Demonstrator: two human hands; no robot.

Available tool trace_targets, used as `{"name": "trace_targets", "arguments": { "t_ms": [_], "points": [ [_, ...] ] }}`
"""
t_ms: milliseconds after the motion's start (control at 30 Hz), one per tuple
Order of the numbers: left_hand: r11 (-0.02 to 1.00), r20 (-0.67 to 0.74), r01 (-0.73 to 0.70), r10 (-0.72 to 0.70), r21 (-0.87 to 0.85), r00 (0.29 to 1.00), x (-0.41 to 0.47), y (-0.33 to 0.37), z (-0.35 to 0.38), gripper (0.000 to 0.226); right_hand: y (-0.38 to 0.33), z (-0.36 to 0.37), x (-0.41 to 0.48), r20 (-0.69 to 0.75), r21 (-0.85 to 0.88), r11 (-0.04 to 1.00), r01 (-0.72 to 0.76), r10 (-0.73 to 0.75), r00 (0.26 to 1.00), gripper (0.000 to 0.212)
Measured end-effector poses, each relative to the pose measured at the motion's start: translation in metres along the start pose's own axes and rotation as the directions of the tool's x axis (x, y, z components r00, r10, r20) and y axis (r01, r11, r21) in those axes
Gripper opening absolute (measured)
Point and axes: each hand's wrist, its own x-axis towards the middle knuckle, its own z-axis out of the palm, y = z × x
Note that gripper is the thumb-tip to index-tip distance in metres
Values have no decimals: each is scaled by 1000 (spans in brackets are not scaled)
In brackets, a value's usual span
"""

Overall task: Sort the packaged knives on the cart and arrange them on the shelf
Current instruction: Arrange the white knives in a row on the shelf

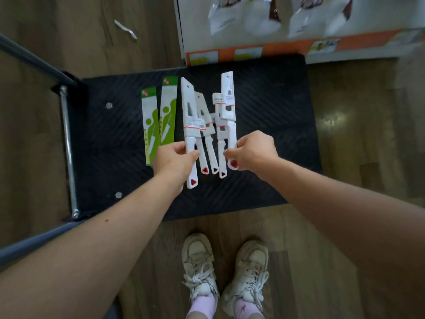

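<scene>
Sorting stage, seen from the head camera. Your left hand (176, 160) has fingers and thumb curled round the handle of the leftmost white knife (189, 116). Your right hand (253, 150) clamps the handle of the rightmost white knife (230, 107) in the same way. Whether either is lifted clear of the cart (264, 100) cannot be told. Risks, as judged from here: the middle white knives (203, 113) lie fanned and overlapping between the two you hold, so raising either may drag a neighbour across the ribbed deck. Gripping only the handle end leaves the long sleeved blade unsupported, so it may swing into the shelf (276, 48) just beyond the cart. A snagged sleeve could also slip off. Each white knife has a white handle with a red triangle at the butt and a white card sleeve with a red band and label. Two green packaged knives (158, 120) lie flat side by side at the left of the row, next to your left hand.
</scene>
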Motion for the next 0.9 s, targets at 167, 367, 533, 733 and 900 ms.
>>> {"name": "trace_targets", "arguments": {
  "t_ms": [167, 367, 533, 733, 900],
  "points": [
    [986, 112, -64, 82, -155, 990, -68, 76, -30, 31, -41, -77, -68, -64, 66, 997, 49, -45, 997, 21],
    [952, 139, -18, 64, -307, 988, -178, 172, -77, 36, -98, -186, -184, -87, 199, 979, 41, -24, 996, 18],
    [924, 206, -44, 131, -380, 970, -278, 245, -118, 38, -134, -264, -283, -56, 398, 917, 24, -2, 998, 23],
    [913, 280, -178, 291, -367, 915, -350, 306, -143, 35, -156, -323, -352, -31, 452, 880, 146, -148, 988, 22],
    [895, 270, -273, 377, -354, 886, -386, 349, -143, 31, -161, -367, -372, -31, 543, 817, 195, -212, 977, 19]
  ]
}}
